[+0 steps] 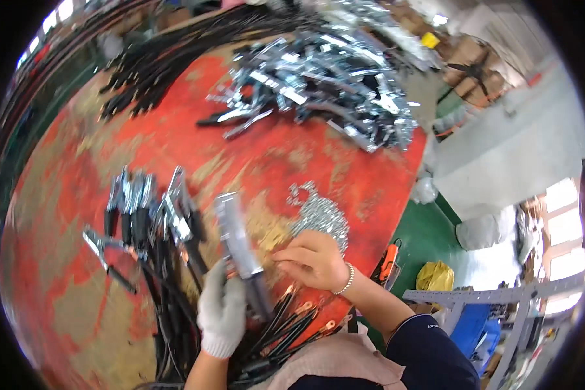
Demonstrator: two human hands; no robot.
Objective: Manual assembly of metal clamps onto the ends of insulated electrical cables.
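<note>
My left hand, in a white knit glove, is closed around a silver metal spring clamp with a black handle. The clamp stands tilted over the table, slightly blurred. My bare right hand, a beaded bracelet at its wrist, pinches its thumb and fingertips together just right of the clamp. Whatever sits between those fingertips is too small to make out. Just beyond the right hand lies a heap of small shiny metal fasteners. Black cables with copper lugs lie close to my body, below both hands.
On the worn red table, a large pile of loose clamps lies at the back. Black cables stretch along the far left. Several clamps attached to cables lie left of my hands. An orange-handled tool is by the right edge.
</note>
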